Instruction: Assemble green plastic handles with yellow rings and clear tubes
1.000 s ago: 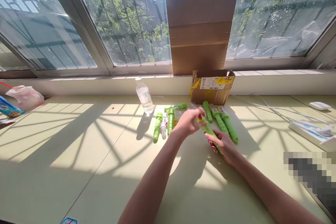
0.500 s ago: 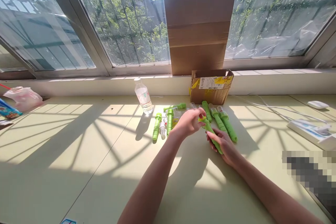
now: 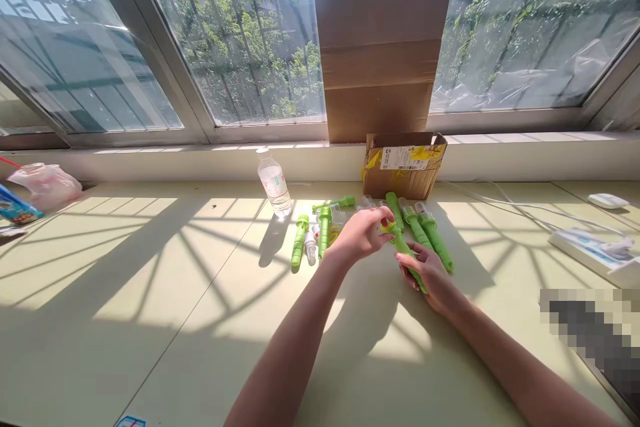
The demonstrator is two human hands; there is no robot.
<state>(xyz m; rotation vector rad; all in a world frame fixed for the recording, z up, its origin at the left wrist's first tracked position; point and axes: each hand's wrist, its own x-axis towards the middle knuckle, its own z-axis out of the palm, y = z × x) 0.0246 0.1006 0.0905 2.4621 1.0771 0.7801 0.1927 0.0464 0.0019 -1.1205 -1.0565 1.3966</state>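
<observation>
So from left to right: a water bottle [image 3: 275, 187] stands on the table [image 3: 150, 347], then a short green tube [image 3: 299, 243] and a little clear vial [image 3: 311, 248] lie just beside each other. Next comes the left hand [image 3: 363, 233], thumb and finger nearly closed around the top end of the slanted green tube [image 3: 401, 243], which is held above the tabletop between both hands. Open cardboard box [image 3: 404, 177] behind that. The right hand [image 3: 429, 273] has its fingers wrapped round the tube's lower body. Past it lies a fat green tube [image 3: 437, 247] with a clear top. Looks like fiddling with the top end is the step in hand; I'd say the next move calls for a steady right grip and delicate left fingertips. Can't make out exactly what's between those fingertips, tbh.
</observation>
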